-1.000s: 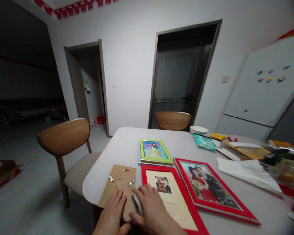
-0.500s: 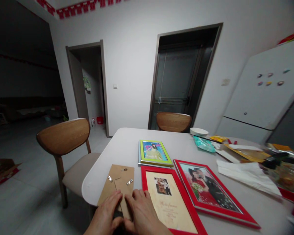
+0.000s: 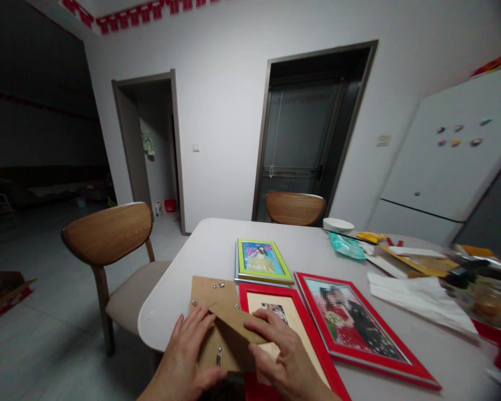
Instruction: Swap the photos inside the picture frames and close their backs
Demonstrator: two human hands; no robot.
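A brown backing board [image 3: 229,351] with small metal clips lies near the table's front edge, its stand flap [image 3: 236,326] lifted off the surface. My right hand [image 3: 281,351] pinches the flap's right end between thumb and fingers. My left hand [image 3: 186,356] rests with spread fingers on the board's left side. Partly under the right hand is a red picture frame [image 3: 244,295] with a cream print and a small photo. Beside it lies another red frame [image 3: 384,356] holding a photo of a couple. Behind the board is a lime-green picture frame [image 3: 271,275].
To the right are a white paper sheet [image 3: 421,303], a teal packet [image 3: 346,246], a white bowl [image 3: 338,224] and mixed clutter. Wooden chairs stand left [image 3: 108,231] and behind the white table [image 3: 212,236]. A fridge [image 3: 451,172] is at the right.
The stand flap has been raised from the backing board, and the board has turned slightly. My right hand has moved right and gripped the flap; my left hand's fingers have spread.
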